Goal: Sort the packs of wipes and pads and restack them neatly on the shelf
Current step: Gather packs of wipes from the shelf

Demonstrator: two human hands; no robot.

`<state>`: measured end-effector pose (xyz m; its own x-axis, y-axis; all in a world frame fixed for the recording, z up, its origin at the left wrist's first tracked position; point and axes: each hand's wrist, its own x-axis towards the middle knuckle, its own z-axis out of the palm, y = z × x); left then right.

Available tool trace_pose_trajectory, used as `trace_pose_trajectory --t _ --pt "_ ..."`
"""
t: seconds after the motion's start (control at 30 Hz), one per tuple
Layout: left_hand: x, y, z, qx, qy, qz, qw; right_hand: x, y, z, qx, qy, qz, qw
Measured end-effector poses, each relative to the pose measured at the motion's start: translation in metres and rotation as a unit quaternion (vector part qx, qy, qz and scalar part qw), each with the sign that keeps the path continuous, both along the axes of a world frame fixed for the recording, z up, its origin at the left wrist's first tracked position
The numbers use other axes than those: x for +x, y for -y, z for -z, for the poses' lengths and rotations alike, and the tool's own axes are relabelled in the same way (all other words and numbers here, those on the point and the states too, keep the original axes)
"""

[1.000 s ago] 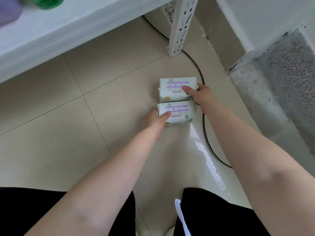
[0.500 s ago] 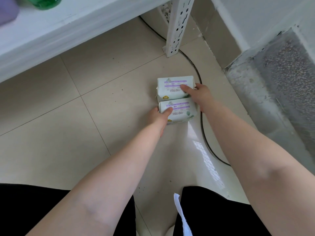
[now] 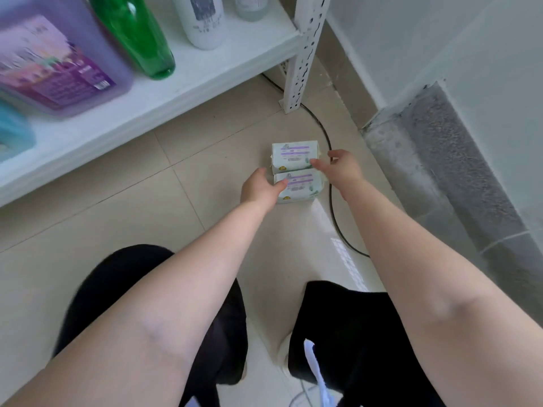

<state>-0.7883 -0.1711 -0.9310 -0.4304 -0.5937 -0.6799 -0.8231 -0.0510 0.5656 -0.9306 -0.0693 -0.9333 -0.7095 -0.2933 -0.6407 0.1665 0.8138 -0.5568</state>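
Two white packs with purple labels lie side by side on the tiled floor. The far pack [image 3: 293, 155] sits just behind the near pack [image 3: 302, 186], and they touch. My left hand [image 3: 260, 189] holds the near pack's left end, thumb lying on its top. My right hand [image 3: 340, 168] is at the packs' right side with its fingers spread; its index fingertip touches the far pack's front right corner and its thumb stands apart. The white shelf [image 3: 176, 92] is up and to the left.
On the shelf stand a purple jug [image 3: 58, 63], a green bottle [image 3: 141, 33], a white bottle [image 3: 205, 22] and a teal item [image 3: 11, 130]. The shelf post [image 3: 302, 54] rises behind the packs. A black cable [image 3: 332, 207] runs right of them. A grey wall panel [image 3: 455, 171] bounds the right.
My right hand has come off the far pack's top and its fingers have spread. My left hand stays on the near pack. The view has tilted up, showing the shelf's contents.
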Motion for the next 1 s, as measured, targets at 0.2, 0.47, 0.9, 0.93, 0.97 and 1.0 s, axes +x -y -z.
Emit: trace_pose_trajectory --t 0.2,0.47,0.9,0.93,0.97,1.0 --pt "0.04 0.013 -0.16 -0.095 0.003 0.172 0.981 0.054 -0.016 -0.155 -0.013 -0.05 -0.131 0.99" --pt "0.131 0.029 -0.379 -0.186 0.014 0.287 0.939 0.138 -0.012 -0.377 0.008 -0.105 -0.25 0.963" --pt "0.309 0.047 -0.544 -0.296 0.062 0.21 0.93 0.276 0.024 -0.547 0.004 -0.211 -0.421 0.882" --pt "0.324 0.042 -0.547 -0.297 0.067 0.202 0.931 0.29 0.026 -0.55 -0.005 -0.21 -0.432 0.877" --pt "0.339 0.037 -0.55 -0.295 0.071 0.195 0.932 0.304 0.028 -0.552 -0.012 -0.211 -0.444 0.871" --pt "0.353 0.032 -0.55 -0.295 0.075 0.191 0.933 0.318 0.031 -0.553 -0.017 -0.212 -0.455 0.865"
